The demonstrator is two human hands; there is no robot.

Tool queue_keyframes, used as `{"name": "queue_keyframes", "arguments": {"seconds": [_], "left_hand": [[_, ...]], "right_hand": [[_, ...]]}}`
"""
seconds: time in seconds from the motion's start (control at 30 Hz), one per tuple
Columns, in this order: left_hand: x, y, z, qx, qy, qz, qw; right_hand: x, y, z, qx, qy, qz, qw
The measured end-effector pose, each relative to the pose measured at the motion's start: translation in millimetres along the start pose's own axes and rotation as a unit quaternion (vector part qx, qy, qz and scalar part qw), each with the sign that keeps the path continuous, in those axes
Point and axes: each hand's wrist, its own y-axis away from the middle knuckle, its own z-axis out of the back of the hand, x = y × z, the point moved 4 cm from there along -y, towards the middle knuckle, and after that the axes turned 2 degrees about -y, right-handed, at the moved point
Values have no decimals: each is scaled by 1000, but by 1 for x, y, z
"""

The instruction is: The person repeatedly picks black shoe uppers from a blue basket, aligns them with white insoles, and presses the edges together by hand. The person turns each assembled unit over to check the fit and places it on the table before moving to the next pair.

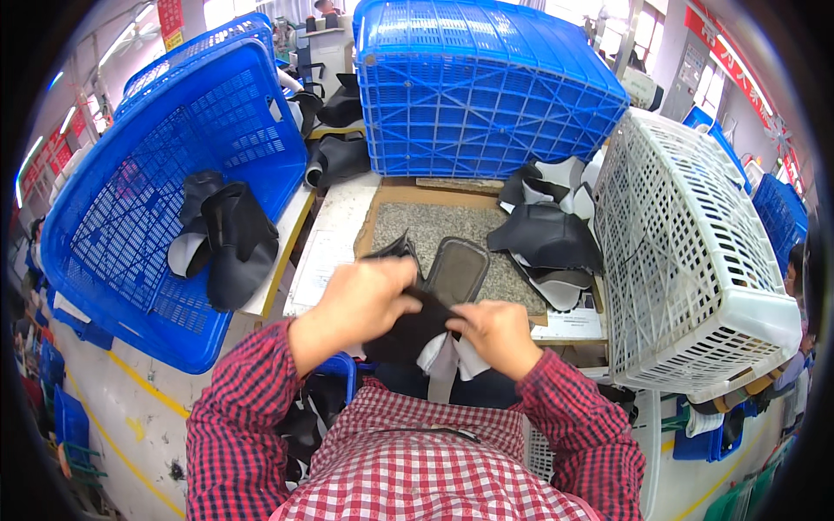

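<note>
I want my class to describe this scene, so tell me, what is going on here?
A person in a red checked shirt holds a black shoe upper piece with both hands, left hand and right hand, above a speckled work pad. More black pieces lie on the pad's right. A tilted blue crate on the left holds others, and a white basket leans on the right.

Head view, single: worn on the person's head, facing steeply down and forward over the chest. Close range to the left hand and right hand, which enter from the lower edge. Fisheye bends the tabletop and the blue basket toward a dark circular rim. No second view.
</note>
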Motion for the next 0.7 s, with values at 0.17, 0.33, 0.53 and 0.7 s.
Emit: {"name": "queue_keyframes", "arguments": {"seconds": [0.17, 0.33, 0.53, 0.7], "left_hand": [[-34, -7, 80, -379, 13, -35, 925], [-18, 41, -44, -139, 274, 91, 947], [39, 54, -148, -191, 746, 233, 594], [20, 48, -133, -84, 695, 170, 693]], "right_hand": [[-33, -28, 2, -52, -438, -309, 842], [-36, -14, -13, -156, -520, -304, 783], [-29, -1, -45, -206, -499, -309, 783], [-23, 5, -53, -204, -421, -334, 818]]}}
